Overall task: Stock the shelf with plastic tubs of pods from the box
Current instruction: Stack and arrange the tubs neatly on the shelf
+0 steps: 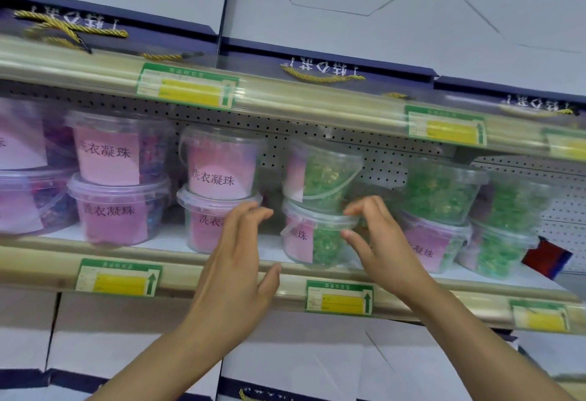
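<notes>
Clear plastic tubs fill the middle shelf (177,243) in stacks of two, set against a perforated back panel (396,159). Toward the left stand pink-labelled tubs of purple and blue pods (119,146), one on another; next comes a pink-labelled stack (222,165), and further right more tubs of green pods (440,191), also stacked. Green and yellow price tags (339,297) sit along the pale shelf edges, and white gift bags with dark borders and gold cord handles (323,4) crowd the shelf above, with more of them on the shelf below. Between the pink stack and the right-hand green tubs stands the stack both hands reach toward: a lower tub of green pods (317,235) with a second green tub (323,175) resting on its lid. The right hand (385,242) has its fingers (358,207) curled at the right side of the lower tub's lid rim, thumb just below the rim (a light pinch, as far as the blur allows). The left hand (234,261) hovers before the gap to the tub's left, fingers loosely bent and spread, gripping nothing, its fingertips close to the pink stack's lower tub (203,226).
</notes>
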